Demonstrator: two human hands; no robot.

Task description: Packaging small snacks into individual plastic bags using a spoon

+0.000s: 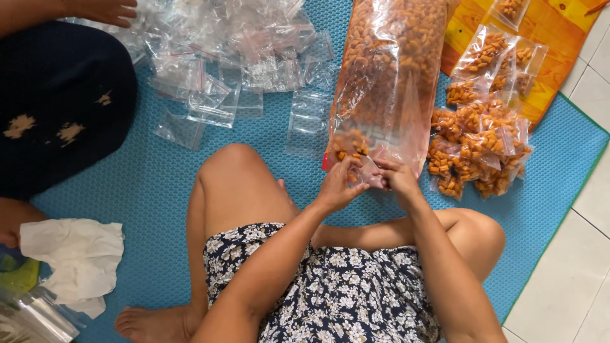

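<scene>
Both arms reach forward over the lap. Left hand (340,184) and right hand (395,178) pinch shut on a small bag (351,149) of orange snacks, at the mouth of the big snack bag (387,70), whose long axis runs away from the person on the blue mat (146,184).

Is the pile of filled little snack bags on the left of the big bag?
No, the filled little bags lie to the right of the big bag.

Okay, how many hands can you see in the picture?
3. The left hand and right hand pinch a small snack bag at centre; another person's hand is top left. Others may be hidden.
</scene>
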